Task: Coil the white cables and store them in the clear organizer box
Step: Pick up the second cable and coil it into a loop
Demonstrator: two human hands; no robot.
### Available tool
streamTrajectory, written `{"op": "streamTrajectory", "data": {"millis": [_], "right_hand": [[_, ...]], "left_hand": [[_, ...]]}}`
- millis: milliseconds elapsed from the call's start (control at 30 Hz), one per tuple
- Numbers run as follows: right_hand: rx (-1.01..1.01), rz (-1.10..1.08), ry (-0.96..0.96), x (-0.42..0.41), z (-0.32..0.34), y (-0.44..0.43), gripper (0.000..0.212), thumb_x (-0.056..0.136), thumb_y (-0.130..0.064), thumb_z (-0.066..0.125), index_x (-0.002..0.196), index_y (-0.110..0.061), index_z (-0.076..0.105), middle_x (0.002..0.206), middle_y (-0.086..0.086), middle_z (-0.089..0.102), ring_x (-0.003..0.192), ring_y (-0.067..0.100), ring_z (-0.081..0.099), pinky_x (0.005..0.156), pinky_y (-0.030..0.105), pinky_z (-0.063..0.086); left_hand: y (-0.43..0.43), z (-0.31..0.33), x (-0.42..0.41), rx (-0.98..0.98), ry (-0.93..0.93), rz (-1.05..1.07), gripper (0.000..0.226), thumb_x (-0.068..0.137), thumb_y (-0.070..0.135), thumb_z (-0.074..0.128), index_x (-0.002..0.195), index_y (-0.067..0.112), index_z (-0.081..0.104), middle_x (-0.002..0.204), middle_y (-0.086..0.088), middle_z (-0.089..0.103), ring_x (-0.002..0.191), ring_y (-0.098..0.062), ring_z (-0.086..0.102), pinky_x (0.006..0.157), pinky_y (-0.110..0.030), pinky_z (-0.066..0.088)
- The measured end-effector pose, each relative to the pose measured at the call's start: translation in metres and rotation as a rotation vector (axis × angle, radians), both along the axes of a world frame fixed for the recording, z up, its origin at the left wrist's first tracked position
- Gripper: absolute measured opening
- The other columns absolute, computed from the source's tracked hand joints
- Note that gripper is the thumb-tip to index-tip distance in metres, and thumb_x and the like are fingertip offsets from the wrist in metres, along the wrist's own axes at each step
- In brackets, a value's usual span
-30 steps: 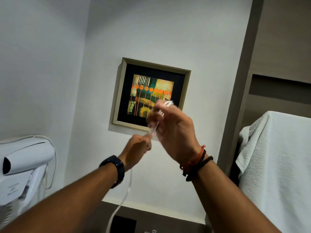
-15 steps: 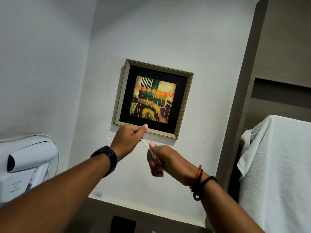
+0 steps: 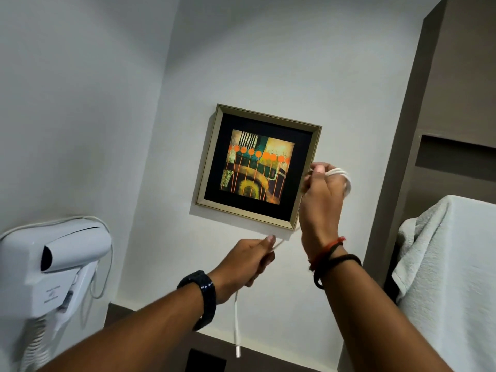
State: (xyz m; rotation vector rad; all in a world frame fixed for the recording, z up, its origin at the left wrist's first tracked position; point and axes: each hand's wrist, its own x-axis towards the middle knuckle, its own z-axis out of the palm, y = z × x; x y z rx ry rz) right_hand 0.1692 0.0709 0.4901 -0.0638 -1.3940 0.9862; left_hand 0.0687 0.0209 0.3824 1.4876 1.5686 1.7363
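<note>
While the right hand (image 3: pixel 320 194) grips several loops of white cable (image 3: pixel 341 174), the left hand (image 3: pixel 245 260) pinches the short remaining tail; boxing remains.

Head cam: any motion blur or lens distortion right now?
Head view: right hand and its cable loops are smeared; the hair dryer is soft at the frame edge; wide-angle lens tilts the picture frame and walls; lighting is even, no glare.

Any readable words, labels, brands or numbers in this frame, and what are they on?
No text can be read.
Hair dryer holder: two small grey printed lines, too blurred to read.
Framed picture: abstract shapes only, no lettering.
Watch, white cable, towel: no markings visible.
</note>
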Motion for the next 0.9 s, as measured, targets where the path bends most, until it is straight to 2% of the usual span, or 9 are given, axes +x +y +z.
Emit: {"op": "streamTrajectory", "data": {"millis": [67,167,233,333,400,467,600,767,900], "right_hand": [[0.202,-0.367,-0.071,-0.004,-0.003,0.012,0.011,0.099,-0.015,0.036,0.094,-0.012,0.046,0.076,-0.003,0.05,0.066,-0.002,0.054,0.053,0.01,0.041],[0.542,-0.714,-0.491,-0.007,-0.022,0.033,0.022,0.099,-0.023,0.034,0.089,-0.009,0.048,0.074,0.005,0.051,0.064,0.019,0.05,0.057,0.029,0.036],[0.694,-0.795,-0.76,-0.008,-0.038,0.042,0.033,0.099,-0.032,0.03,0.083,-0.01,0.048,0.071,0.005,0.049,0.064,0.024,0.048,0.06,0.032,0.033],[0.707,-0.572,-0.973,-0.007,-0.056,0.041,0.043,0.098,-0.041,0.026,0.072,-0.014,0.047,0.068,0.007,0.052,0.063,0.025,0.049,0.059,0.036,0.036],[0.665,-0.399,-1.038,-0.008,-0.062,0.037,0.05,0.098,-0.044,0.024,0.063,-0.014,0.045,0.07,0.009,0.052,0.062,0.022,0.047,0.062,0.041,0.04],[0.571,-0.154,-1.062,-0.009,-0.064,0.032,0.054,0.098,-0.047,0.025,0.057,-0.016,0.043,0.062,0.003,0.049,0.055,0.016,0.042,0.059,0.038,0.039],[0.38,0.345,-0.956,-0.01,-0.062,0.021,0.052,0.099,-0.041,0.03,0.051,-0.019,0.031,0.047,-0.01,0.029,0.043,0.011,0.024,0.046,0.022,0.027],[0.256,0.631,-0.794,-0.009,-0.051,0.011,0.039,0.087,-0.033,0.033,0.051,-0.018,0.03,0.045,-0.008,0.025,0.042,0.012,0.018,0.043,0.024,0.019],[0.092,0.84,-0.716,-0.005,-0.046,0.012,0.038,0.084,-0.031,0.033,0.047,-0.02,0.033,0.042,-0.01,0.028,0.038,0.007,0.02,0.039,0.019,0.021]], "left_hand": [[-0.009,0.003,0.0,-0.009,0.104,0.02,0.049,0.094,0.05,0.039,0.052,0.025,0.048,0.044,0.015,0.041,0.041,-0.002,0.031,0.04,-0.013,0.026],[-0.024,0.011,-0.009,0.061,0.256,0.1,0.04,0.095,0.039,0.044,0.06,0.022,0.054,0.056,0.007,0.047,0.047,-0.003,0.037,0.046,-0.009,0.032],[-0.034,0.017,-0.02,0.079,0.37,0.184,0.031,0.094,0.034,0.047,0.068,0.022,0.06,0.063,0.002,0.052,0.056,-0.008,0.042,0.055,-0.015,0.037],[-0.043,0.024,-0.038,0.084,0.509,0.272,0.021,0.093,0.028,0.051,0.08,0.021,0.066,0.061,0.02,0.06,0.054,0.004,0.048,0.053,-0.007,0.035],[-0.046,0.029,-0.048,0.084,0.592,0.321,0.018,0.092,0.03,0.053,0.081,0.025,0.066,0.064,0.017,0.062,0.054,0.003,0.048,0.051,-0.01,0.034],[-0.047,0.034,-0.057,0.123,0.64,0.355,0.016,0.091,0.029,0.055,0.078,0.032,0.065,0.07,0.011,0.063,0.059,-0.001,0.05,0.054,-0.014,0.038],[-0.049,0.044,-0.066,0.215,0.704,0.399,0.019,0.086,0.037,0.055,0.084,0.024,0.068,0.077,0.014,0.057,0.073,-0.007,0.054,0.062,-0.018,0.043],[-0.043,0.044,-0.058,0.318,0.827,0.517,0.047,0.083,0.052,0.04,0.089,0.015,0.069,0.085,0.01,0.051,0.081,-0.014,0.048,0.066,-0.023,0.039],[-0.037,0.043,-0.047,0.327,0.834,0.62,0.038,0.087,0.044,0.044,0.094,0.017,0.07,0.09,0.004,0.053,0.09,-0.017,0.046,0.076,-0.035,0.033]]}}
